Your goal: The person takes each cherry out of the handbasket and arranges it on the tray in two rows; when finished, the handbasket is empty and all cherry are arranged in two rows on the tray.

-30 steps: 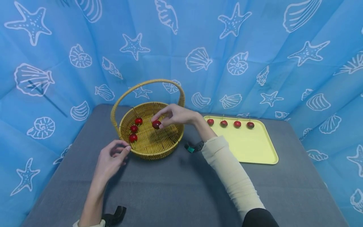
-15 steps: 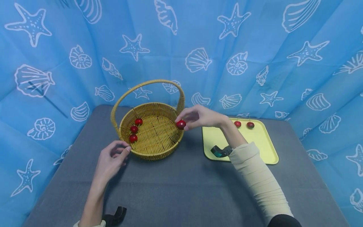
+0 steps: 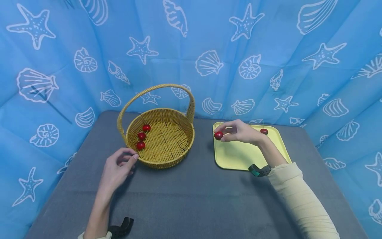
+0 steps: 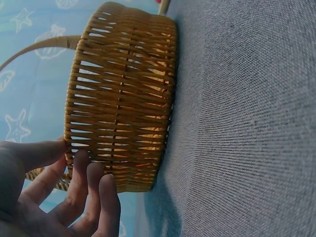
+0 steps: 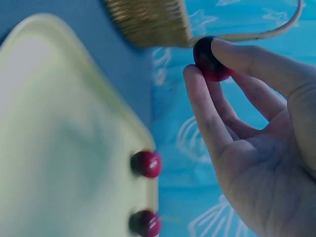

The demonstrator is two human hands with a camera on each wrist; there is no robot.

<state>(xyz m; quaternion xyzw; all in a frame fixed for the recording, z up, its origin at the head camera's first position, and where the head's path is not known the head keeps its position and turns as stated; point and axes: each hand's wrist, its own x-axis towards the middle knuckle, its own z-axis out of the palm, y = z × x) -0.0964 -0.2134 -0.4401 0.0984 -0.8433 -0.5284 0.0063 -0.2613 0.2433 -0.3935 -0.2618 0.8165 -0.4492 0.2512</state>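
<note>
My right hand point(image 3: 238, 132) pinches a dark red cherry point(image 3: 218, 135) between thumb and fingertips, over the left end of the yellow tray point(image 3: 229, 162). In the right wrist view the pinched cherry point(image 5: 211, 59) is above the tray point(image 5: 59, 98), where two more cherries sit along the edge, a nearer cherry point(image 5: 146, 164) and a farther one. My left hand point(image 3: 119, 166) pinches the front left rim of the wicker basket point(image 3: 162, 162); in the left wrist view thumb and index finger meet at the basket's rim point(image 4: 69, 113). Three cherries point(image 3: 141, 136) lie in a row inside the basket's left side.
Another cherry point(image 3: 264, 131) shows near the tray's back edge, and my right hand hides part of that edge. The basket's tall handle point(image 3: 155, 87) arches above it. A grey cloth point(image 3: 185, 202) covers the table. A blue curtain point(image 3: 179, 49) hangs close behind.
My right hand has carried the cherry from inside the basket, out over its right rim, and rightward to the tray. The left hand and the basket have stayed in place.
</note>
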